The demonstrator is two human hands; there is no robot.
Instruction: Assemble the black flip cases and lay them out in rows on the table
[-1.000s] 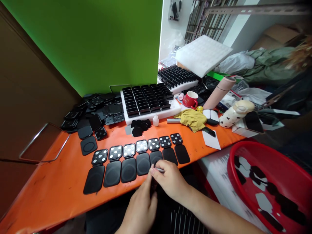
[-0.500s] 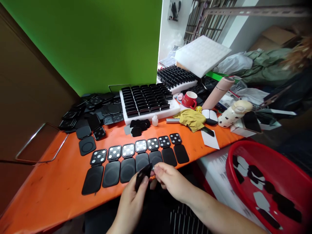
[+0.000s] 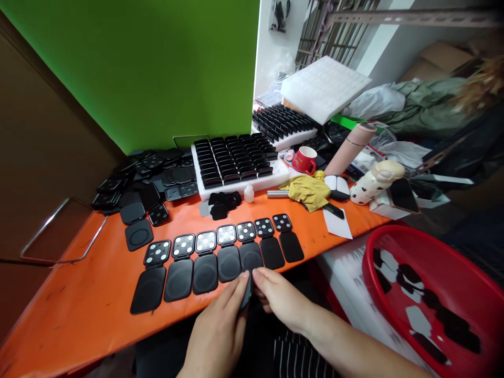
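Observation:
Low at the table's front edge, my left hand (image 3: 218,328) is closed round a thin dark flat piece with rounded corners (image 3: 247,295), held on edge. My right hand (image 3: 281,296) pinches at the far edge of that piece; whatever lies between its fingertips is hidden. Just beyond my hands runs a row of several opened black hinged cases. Each has a plain black pad half (image 3: 205,274) nearer me and a smaller half with pale round dots (image 3: 206,241) behind it.
Behind the row, black pieces stand in a white foam tray (image 3: 244,185), with small black cut-outs (image 3: 223,203) and a small bottle (image 3: 249,194) in front. Dark cases (image 3: 149,168) pile up at left. To the right are a yellow cloth (image 3: 309,193), a red mug (image 3: 305,159) and a red basin (image 3: 368,262).
My left hand has turned over the dark piece, its back now facing up, and moved slightly right. My right hand stays close, fingertips now against the piece's edge. The view shifted slightly.

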